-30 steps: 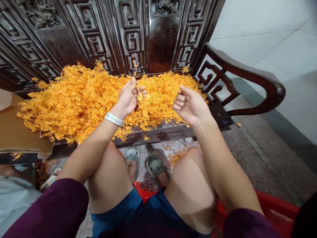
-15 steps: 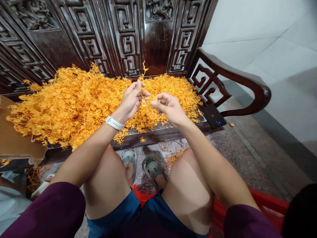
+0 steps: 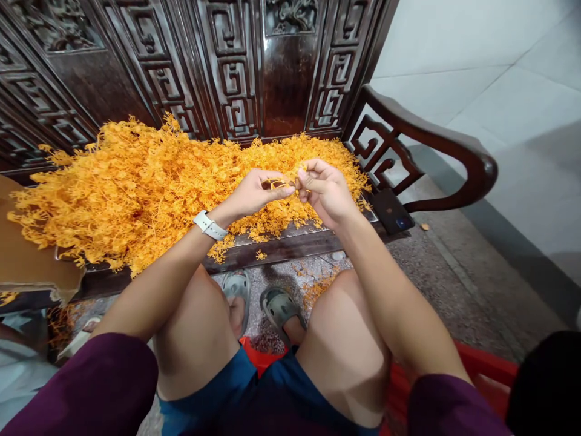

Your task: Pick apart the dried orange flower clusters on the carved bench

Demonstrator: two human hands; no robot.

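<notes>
The left hand (image 3: 254, 195) and the right hand (image 3: 323, 191) are meeting above the front of the tabletop (image 3: 281, 245), and both grips are pinching together on one small orange sprig (image 3: 290, 180) that is sitting between the fingertips. A big heap of the same orange sprigs (image 3: 136, 188) is lying on the tabletop just behind the hands, and a dark phone (image 3: 390, 212) is resting near the right hand, beside the wooden armrest (image 3: 436, 142).

Both hands meet over the big orange sprig pile (image 3: 149, 175): left hand (image 3: 254, 195) and right hand (image 3: 324, 191) pinching one small sprig piece (image 3: 290, 181) between fingertips, dark phone (image 3: 391, 212) lying just right.
</notes>
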